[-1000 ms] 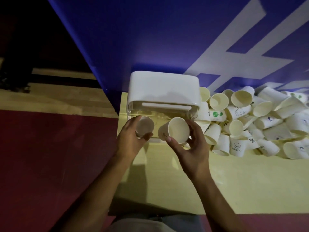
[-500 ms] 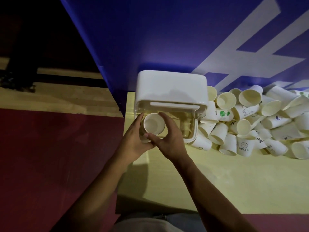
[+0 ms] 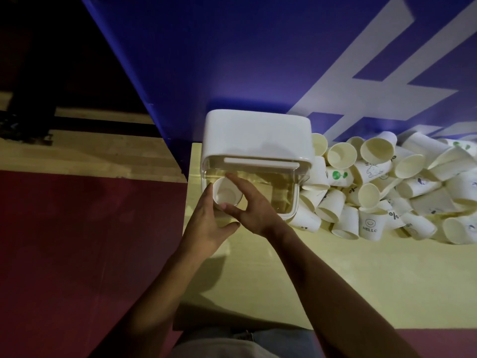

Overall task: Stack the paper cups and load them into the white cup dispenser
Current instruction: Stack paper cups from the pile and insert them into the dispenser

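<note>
A blue panel (image 3: 232, 60) with white markings backs the pale surface (image 3: 335, 280). On the surface the white cup dispenser (image 3: 258, 135) stands against the panel, clear compartment toward the person, presumably for loading from the near side, with the loose pile of paper cups (image 3: 413, 189) just beside it on the right, within reach. The left hand (image 3: 209, 228) wraps the cup (image 3: 227, 193) from the left and below while the right hand (image 3: 255, 205) pinches its rim, mouth up at the compartment's left end, a hold judged to steady it for seating. In the pile, one printed cup (image 3: 370, 226) reads "HELLO" under a smiley.
</note>
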{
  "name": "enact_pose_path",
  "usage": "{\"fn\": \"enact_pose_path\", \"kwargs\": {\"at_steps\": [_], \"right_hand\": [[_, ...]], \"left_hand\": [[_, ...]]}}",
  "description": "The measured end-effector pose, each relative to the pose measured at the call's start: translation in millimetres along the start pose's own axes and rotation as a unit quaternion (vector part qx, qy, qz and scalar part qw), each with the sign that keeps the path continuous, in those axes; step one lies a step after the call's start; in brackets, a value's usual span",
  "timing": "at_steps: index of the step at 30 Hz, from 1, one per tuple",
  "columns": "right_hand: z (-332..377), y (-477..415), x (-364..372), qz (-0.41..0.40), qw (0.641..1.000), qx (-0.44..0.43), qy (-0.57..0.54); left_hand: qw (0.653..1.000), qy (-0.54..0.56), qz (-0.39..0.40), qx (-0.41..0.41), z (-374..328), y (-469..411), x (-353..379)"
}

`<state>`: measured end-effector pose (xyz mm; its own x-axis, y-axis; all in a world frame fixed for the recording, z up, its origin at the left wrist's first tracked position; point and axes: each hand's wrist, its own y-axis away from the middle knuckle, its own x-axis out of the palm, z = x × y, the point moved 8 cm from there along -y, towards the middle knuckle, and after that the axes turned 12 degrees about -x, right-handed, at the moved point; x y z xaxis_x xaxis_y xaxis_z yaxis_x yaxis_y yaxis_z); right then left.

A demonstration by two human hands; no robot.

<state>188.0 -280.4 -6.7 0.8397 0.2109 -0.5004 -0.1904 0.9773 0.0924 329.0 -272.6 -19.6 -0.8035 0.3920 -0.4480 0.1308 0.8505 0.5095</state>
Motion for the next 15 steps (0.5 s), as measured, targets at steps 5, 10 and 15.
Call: {"fn": "enact_pose_path", "kwargs": {"at_steps": [5,10,15], "right_hand": [[6,6,-5,-0.005,1.0,-0.004,-0.009],[-12,79,-40,-0.174,0.981,0.074,-0.052],[-69,173,-86,-0.256,0.944,0.188,-0.089]], "left_hand": [[0.996,-0.029,-0.077,0.031,-16,17,-14],[0.977,-0.063,-0.185,0.083,-55,66,-5],[0.975,-0.121,-0.055,0.179,-107,75,96]]}}
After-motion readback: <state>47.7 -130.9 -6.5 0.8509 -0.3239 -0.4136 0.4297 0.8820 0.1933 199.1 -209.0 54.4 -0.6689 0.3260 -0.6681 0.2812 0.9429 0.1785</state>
